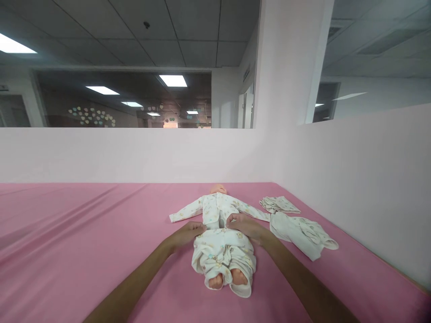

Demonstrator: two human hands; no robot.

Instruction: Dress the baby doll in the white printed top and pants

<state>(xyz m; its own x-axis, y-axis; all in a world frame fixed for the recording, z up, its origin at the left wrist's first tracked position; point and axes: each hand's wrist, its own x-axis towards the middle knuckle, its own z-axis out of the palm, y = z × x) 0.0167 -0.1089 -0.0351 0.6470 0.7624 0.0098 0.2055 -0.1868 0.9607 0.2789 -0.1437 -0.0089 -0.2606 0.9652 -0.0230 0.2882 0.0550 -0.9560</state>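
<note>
A baby doll point(219, 189) lies on its back on the pink sheet point(84, 233), head away from me, bare feet point(226, 280) toward me. It wears a cream printed top point(215, 208) and matching trousers point(222, 255). My left hand point(188, 232) rests at the doll's waist on the left, fingers curled onto the trouser waistband. At the waist's right side my right hand point(243, 224) also has its fingers bent onto the waistband.
To the right of the doll lie a folded printed cloth point(279, 204) and a loose cream garment point(303, 233). A pale partition wall point(353, 179) runs along the back and right of the bed.
</note>
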